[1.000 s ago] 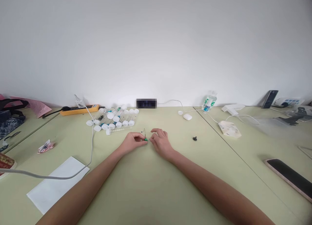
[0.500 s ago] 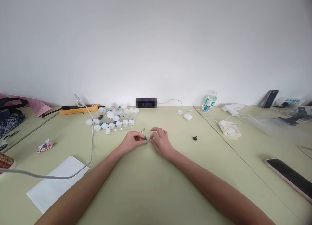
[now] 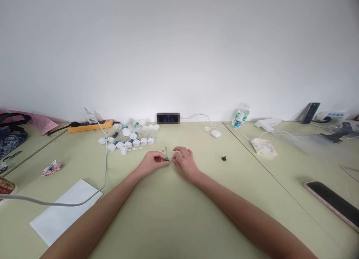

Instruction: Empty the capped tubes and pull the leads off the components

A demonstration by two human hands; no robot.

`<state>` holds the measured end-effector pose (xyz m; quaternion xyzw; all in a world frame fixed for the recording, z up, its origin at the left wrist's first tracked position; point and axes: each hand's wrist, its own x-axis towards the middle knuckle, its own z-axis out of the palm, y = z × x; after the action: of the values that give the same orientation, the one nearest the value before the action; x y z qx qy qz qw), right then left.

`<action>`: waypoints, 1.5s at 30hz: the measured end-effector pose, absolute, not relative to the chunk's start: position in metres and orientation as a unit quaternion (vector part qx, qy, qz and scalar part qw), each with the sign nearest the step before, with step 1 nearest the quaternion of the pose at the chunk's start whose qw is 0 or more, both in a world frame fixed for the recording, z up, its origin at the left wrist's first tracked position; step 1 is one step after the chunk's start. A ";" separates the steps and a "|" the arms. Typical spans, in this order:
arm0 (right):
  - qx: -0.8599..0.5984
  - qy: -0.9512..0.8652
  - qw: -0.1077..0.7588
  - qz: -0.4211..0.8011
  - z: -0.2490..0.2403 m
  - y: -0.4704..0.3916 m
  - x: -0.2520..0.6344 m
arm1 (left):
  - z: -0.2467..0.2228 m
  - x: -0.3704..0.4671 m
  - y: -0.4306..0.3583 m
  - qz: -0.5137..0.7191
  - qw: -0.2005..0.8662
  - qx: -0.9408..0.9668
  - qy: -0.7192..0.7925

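Observation:
Near the middle of the table, my left hand (image 3: 151, 162) pinches a small green piece (image 3: 167, 160) between thumb and finger. A thin dark bent wire (image 3: 166, 152) rises from that piece. To the right, my right hand (image 3: 185, 163) has its thumb and index finger closed at the right side of the green piece, on the end of a thin pale pin (image 3: 170, 160). Its other fingers are curled loosely above. What the pin is, and how far it reaches into the green piece, is too small to tell.
Capped clear tubes (image 3: 136, 142) lie in a group at the back left, near an orange power strip (image 3: 90, 126). A small black part (image 3: 224, 158) sits to the right. White paper (image 3: 67, 210), a grey cable (image 3: 105, 165), a bottle (image 3: 240, 116) and a phone (image 3: 333, 203) are also on the table.
Both hands keep nearly the same place and grip. The pale pin between them shows a little more clearly; the whole view has shifted very slightly.

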<state>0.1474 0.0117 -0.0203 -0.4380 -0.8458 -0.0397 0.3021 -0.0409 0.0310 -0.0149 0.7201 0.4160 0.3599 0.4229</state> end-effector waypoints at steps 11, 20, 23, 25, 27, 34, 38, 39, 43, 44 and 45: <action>-0.438 -0.849 0.294 -0.042 -0.021 0.013 0.147 | -0.017 -0.041 0.031 0.359 0.408 0.727 0.420; -0.438 -0.847 0.299 -0.033 -0.023 0.013 0.147 | -0.015 -0.041 0.030 0.359 0.414 0.727 0.413; -0.438 -0.846 0.303 -0.025 -0.023 0.014 0.147 | -0.015 -0.041 0.030 0.361 0.413 0.726 0.416; -0.440 -0.843 0.311 -0.017 -0.023 0.013 0.147 | -0.015 -0.041 0.030 0.362 0.412 0.725 0.417; -0.441 -0.840 0.317 -0.009 -0.023 0.013 0.148 | -0.016 -0.041 0.030 0.362 0.413 0.724 0.418; -0.434 -0.843 0.318 -0.003 -0.021 0.011 0.148 | -0.016 -0.042 0.030 0.362 0.424 0.718 0.416; -0.432 -0.844 0.317 -0.006 -0.020 0.010 0.148 | -0.015 -0.042 0.030 0.361 0.422 0.721 0.415; -0.432 -0.844 0.317 -0.005 -0.020 0.010 0.148 | -0.014 -0.042 0.030 0.360 0.421 0.722 0.414; -0.431 -0.846 0.315 -0.007 -0.020 0.010 0.148 | -0.014 -0.041 0.029 0.360 0.419 0.724 0.413; -0.431 -0.846 0.313 -0.009 -0.020 0.010 0.148 | -0.014 -0.041 0.029 0.360 0.418 0.724 0.413; -0.432 -0.846 0.312 -0.011 -0.020 0.011 0.148 | -0.014 -0.041 0.029 0.360 0.418 0.724 0.414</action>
<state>0.1481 0.0106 -0.0200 -0.4319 -0.8464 -0.0109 0.3115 -0.0410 0.0293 -0.0139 0.7240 0.4137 0.3605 0.4181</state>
